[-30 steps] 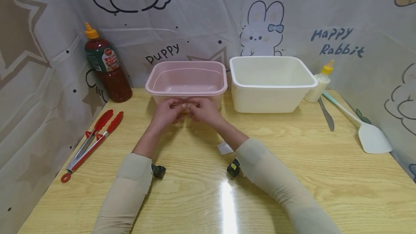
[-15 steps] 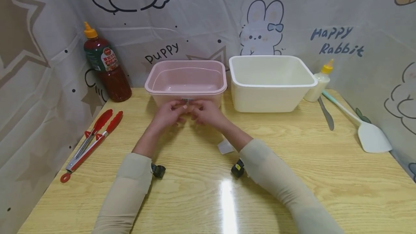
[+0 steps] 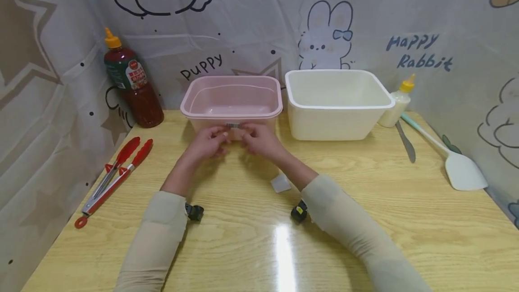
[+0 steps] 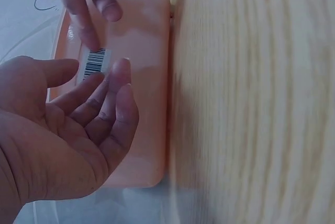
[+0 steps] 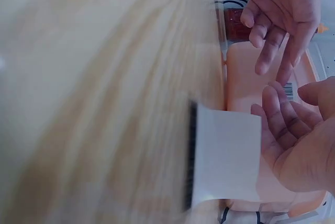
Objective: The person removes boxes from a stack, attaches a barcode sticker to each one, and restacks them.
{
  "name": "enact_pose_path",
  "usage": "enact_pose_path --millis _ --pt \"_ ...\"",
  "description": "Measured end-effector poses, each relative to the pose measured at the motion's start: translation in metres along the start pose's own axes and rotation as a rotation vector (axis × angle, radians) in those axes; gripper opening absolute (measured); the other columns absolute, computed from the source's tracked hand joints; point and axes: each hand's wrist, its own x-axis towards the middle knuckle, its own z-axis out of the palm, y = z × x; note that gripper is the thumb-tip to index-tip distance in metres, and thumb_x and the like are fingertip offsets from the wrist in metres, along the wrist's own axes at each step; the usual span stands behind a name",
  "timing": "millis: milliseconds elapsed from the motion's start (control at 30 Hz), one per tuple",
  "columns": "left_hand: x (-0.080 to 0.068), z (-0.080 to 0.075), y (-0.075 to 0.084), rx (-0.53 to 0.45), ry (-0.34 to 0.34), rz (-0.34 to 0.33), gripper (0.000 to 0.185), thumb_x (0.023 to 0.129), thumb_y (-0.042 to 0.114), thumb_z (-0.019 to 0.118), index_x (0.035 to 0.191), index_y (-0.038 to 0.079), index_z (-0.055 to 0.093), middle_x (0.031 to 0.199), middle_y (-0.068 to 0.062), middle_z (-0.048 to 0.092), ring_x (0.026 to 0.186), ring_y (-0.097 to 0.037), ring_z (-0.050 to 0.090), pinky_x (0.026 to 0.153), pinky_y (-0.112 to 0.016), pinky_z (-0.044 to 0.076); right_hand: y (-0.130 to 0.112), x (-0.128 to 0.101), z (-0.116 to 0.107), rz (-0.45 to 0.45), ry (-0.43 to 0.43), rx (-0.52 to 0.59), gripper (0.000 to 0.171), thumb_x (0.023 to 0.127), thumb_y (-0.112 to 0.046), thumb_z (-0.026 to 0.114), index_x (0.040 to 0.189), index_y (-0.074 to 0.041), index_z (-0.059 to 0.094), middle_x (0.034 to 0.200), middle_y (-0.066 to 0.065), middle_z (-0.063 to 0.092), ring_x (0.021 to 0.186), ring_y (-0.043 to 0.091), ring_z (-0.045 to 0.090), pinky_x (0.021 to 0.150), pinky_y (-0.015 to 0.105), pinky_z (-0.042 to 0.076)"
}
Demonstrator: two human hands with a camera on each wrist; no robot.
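A small barcode sticker (image 3: 233,125) (image 4: 94,62) (image 5: 288,91) lies on the front wall of the pink tub (image 3: 231,114) (image 4: 141,130), just under its rim. My left hand (image 3: 208,141) (image 4: 78,124) is at the sticker's left with relaxed fingers, one fingertip (image 4: 122,69) touching the wall beside it. My right hand (image 3: 259,139) (image 5: 303,135) is at its right, and its forefinger (image 4: 84,25) reaches down onto the sticker's top edge. Neither hand holds anything.
A white tub (image 3: 387,102) stands right of the pink one. Sauce bottle (image 3: 131,84) and red tongs (image 3: 115,175) are at the left. Squeeze bottle (image 3: 399,100), knife (image 3: 407,142) and spatula (image 3: 462,170) are at the right. A white paper scrap (image 3: 280,183) (image 5: 225,156) lies by my right forearm.
The hands have lifted a little from the table toward the tub's rim. The barcode sticker, hidden between the fingers a second ago, now shows on the tub's front wall.
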Motion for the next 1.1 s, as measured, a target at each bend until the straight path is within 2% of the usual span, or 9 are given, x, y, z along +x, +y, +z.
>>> enact_pose_path --millis 100,233,433,533,733,900,1100 --pt "0.001 0.003 -0.003 0.025 -0.045 -0.01 0.045 0.109 0.022 0.042 0.153 0.011 0.044 0.128 -0.021 0.062 0.091 -0.029 0.071 0.077 -0.034 0.056 0.001 -0.001 0.001 0.01 -0.038 -0.039 0.043 0.099 -0.012 0.054 0.141 -0.004 0.058 0.091 0.018 0.076 0.065 0.023 0.068 0.054 0.022 0.053" --pt "0.002 0.006 -0.002 0.023 -0.087 0.009 0.048 0.109 0.02 0.04 0.156 0.012 0.039 0.129 -0.023 0.061 0.092 -0.029 0.07 0.078 -0.035 0.056 -0.002 -0.002 0.003 -0.009 -0.073 -0.13 0.045 0.101 -0.017 0.054 0.145 -0.007 0.055 0.092 0.018 0.076 0.066 0.019 0.069 0.057 0.021 0.055" --pt "0.003 0.0 0.0 -0.006 -0.025 0.04 0.045 0.109 0.019 0.041 0.153 0.01 0.043 0.126 -0.021 0.062 0.085 -0.022 0.068 0.071 -0.029 0.052 -0.004 -0.002 0.0 -0.051 -0.045 -0.139 0.044 0.103 -0.016 0.053 0.146 -0.008 0.054 0.099 0.021 0.075 0.072 0.032 0.073 0.058 0.024 0.057" --pt "0.004 -0.006 -0.002 0.004 -0.013 0.037 0.044 0.11 0.02 0.04 0.152 0.01 0.045 0.128 -0.023 0.062 0.081 -0.018 0.068 0.069 -0.028 0.051 -0.003 -0.002 -0.002 -0.051 -0.04 -0.151 0.046 0.102 -0.015 0.054 0.147 -0.007 0.052 0.101 0.021 0.075 0.07 0.03 0.073 0.058 0.023 0.056" --pt "0.005 -0.008 -0.008 0.02 -0.029 0.013 0.045 0.109 0.023 0.042 0.153 0.011 0.045 0.132 -0.023 0.061 0.085 -0.022 0.07 0.072 -0.029 0.054 0.002 -0.005 -0.003 -0.026 -0.054 -0.19 0.047 0.1 -0.017 0.054 0.145 -0.004 0.053 0.095 0.015 0.077 0.064 0.02 0.07 0.057 0.022 0.054" --pt "0.002 -0.001 -0.005 0.062 -0.064 0.032 0.046 0.109 0.022 0.04 0.154 0.014 0.043 0.13 -0.022 0.063 0.094 -0.03 0.07 0.076 -0.033 0.056 0.002 -0.005 -0.001 -0.01 -0.099 -0.195 0.049 0.101 -0.019 0.055 0.148 -0.006 0.05 0.099 0.016 0.077 0.071 0.026 0.074 0.058 0.023 0.055" --pt "0.001 -0.003 0.0 0.02 -0.043 0.057 0.046 0.11 0.023 0.04 0.155 0.017 0.042 0.131 -0.021 0.064 0.093 -0.028 0.07 0.077 -0.034 0.056 -0.002 -0.004 0.0 -0.04 -0.106 -0.218 0.053 0.103 -0.024 0.056 0.153 -0.013 0.045 0.093 0.017 0.076 0.073 0.029 0.075 0.057 0.024 0.052"
